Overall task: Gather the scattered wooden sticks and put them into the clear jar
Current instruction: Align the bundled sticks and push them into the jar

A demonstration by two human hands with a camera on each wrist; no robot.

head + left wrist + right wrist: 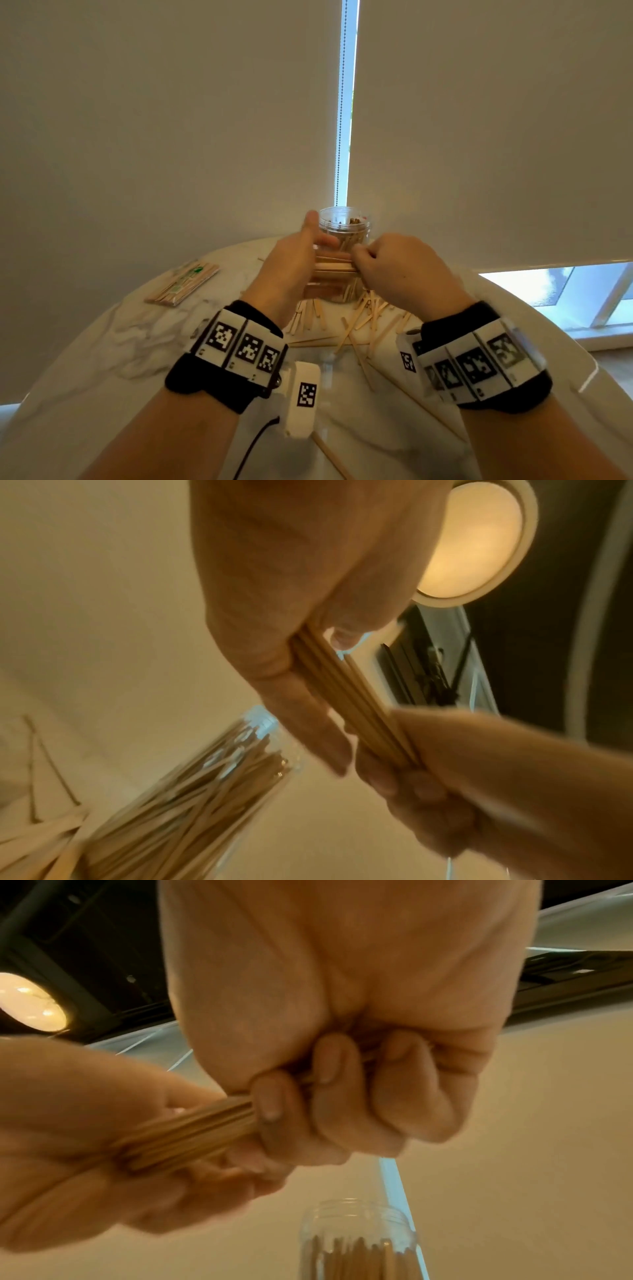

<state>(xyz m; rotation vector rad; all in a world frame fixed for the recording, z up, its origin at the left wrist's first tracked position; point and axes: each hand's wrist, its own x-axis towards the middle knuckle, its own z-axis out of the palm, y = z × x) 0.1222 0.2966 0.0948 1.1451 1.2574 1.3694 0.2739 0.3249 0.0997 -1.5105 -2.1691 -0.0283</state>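
Both hands hold one bundle of wooden sticks level in the air, just in front of the clear jar. My left hand grips the bundle's left end, thumb raised beside the jar's rim. My right hand has its fingers curled tight round the right end. The left wrist view shows the bundle running from my left hand into the right hand. The jar is open and packed with upright sticks. More loose sticks lie scattered on the table under my hands.
The round marble table carries a wrapped packet of sticks at the left. One stick lies near the front edge. Roller blinds hang close behind the jar, with a window strip at the right.
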